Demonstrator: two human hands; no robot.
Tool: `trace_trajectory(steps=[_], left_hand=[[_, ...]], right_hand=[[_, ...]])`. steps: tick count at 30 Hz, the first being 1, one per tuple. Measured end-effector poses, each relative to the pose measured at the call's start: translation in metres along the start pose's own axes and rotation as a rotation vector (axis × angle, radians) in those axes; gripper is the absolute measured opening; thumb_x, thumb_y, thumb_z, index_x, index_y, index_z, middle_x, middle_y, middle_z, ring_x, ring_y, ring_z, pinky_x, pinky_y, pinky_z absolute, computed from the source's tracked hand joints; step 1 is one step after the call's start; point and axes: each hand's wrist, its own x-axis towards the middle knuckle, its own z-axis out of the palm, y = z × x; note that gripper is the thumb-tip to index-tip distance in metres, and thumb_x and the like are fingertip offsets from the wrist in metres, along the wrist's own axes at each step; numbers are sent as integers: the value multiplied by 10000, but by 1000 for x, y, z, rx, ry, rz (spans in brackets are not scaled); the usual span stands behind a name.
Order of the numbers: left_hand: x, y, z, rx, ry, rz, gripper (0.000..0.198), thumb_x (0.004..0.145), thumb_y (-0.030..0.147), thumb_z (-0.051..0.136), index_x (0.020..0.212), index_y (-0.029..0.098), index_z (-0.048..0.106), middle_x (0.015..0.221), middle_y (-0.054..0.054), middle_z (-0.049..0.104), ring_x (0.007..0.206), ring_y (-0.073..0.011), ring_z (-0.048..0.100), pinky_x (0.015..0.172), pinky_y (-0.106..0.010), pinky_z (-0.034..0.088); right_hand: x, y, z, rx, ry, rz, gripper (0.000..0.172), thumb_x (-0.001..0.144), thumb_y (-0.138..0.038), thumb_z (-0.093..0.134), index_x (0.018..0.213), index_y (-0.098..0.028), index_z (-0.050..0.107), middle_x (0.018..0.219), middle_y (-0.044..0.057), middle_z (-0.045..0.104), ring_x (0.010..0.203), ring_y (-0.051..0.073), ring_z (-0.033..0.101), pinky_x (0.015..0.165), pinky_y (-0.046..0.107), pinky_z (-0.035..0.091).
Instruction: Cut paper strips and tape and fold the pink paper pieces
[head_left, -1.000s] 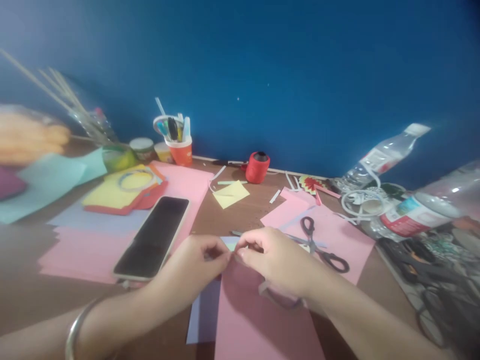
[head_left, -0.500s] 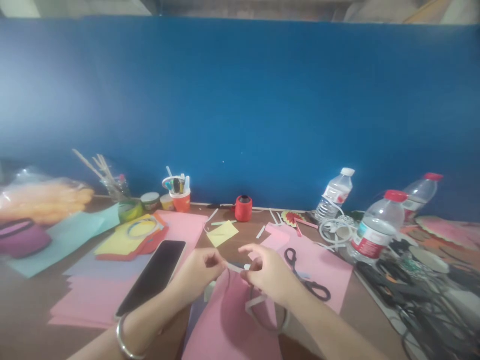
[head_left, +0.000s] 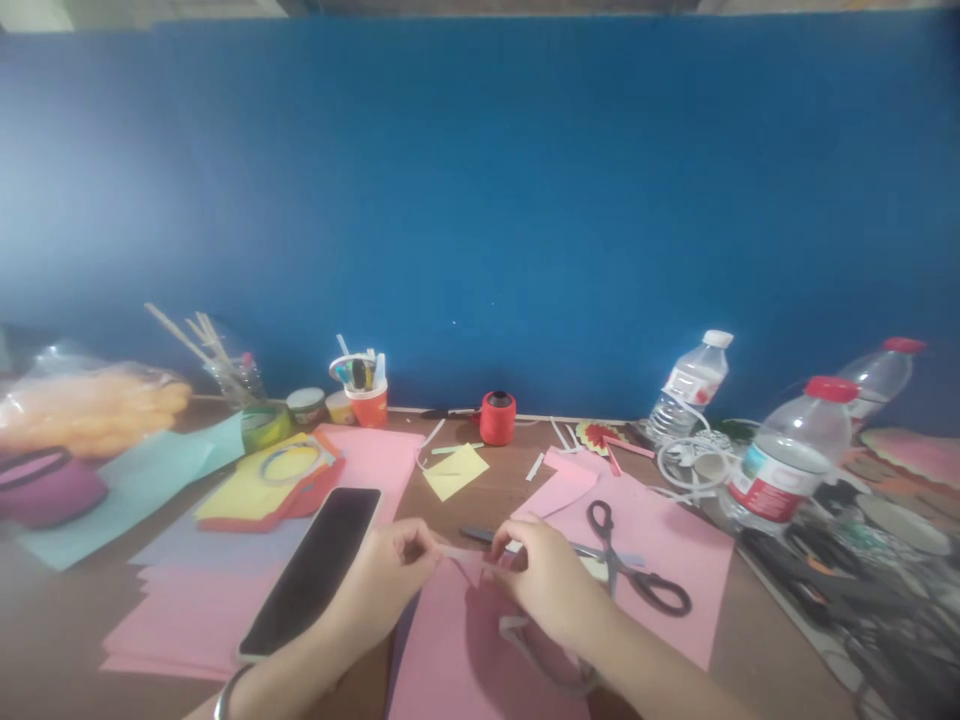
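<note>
Your left hand (head_left: 390,580) and right hand (head_left: 551,590) each pinch one end of a thin paper strip (head_left: 463,553) in their fingers, holding it just above the pink sheet (head_left: 442,660). The phone (head_left: 315,570) lies close on the left and the scissors (head_left: 634,565) close on the right. Bare table (head_left: 495,495) lies ahead.

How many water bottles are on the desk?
3: white-capped bottle at the back, right of centre; large red-capped bottle nearer, right; second red-capped bottle behind it, far right. Clutter could hide others.
</note>
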Motion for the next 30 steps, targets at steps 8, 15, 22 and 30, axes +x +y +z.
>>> trace_trajectory(steps=[8, 15, 22, 30], left_hand=[[-3, 8, -2, -96, -15, -79, 169, 728, 244, 525, 583, 189, 460, 730, -6, 660, 746, -173, 592, 692, -265, 409], [-5, 9, -1, -132, -40, -84, 163, 746, 219, 518, 593, 190, 468, 783, -2, 676, 750, -152, 577, 691, -246, 393], [-6, 10, -1, -189, -23, -96, 192, 754, 191, 511, 565, 178, 473, 781, -5, 672, 719, -145, 575, 667, -251, 400], [-8, 6, -2, -189, -6, -82, 203, 755, 248, 548, 570, 177, 505, 760, -4, 676, 682, -142, 583, 641, -240, 415]], right_hand=[[2, 3, -1, 269, -127, 13, 160, 715, -251, 578, 597, -159, 521, 561, -45, 503, 562, 103, 450, 548, 222, 346], [4, 7, 4, 338, -109, 47, 238, 728, -293, 558, 571, -174, 425, 542, -61, 370, 549, 92, 343, 519, 221, 289], [3, 8, 5, 385, -137, 88, 261, 732, -308, 577, 572, -174, 420, 523, -67, 350, 527, 84, 318, 486, 220, 249], [0, 7, 5, 414, -151, 100, 271, 768, -330, 553, 586, -172, 427, 518, -62, 403, 505, 80, 358, 477, 213, 282]])
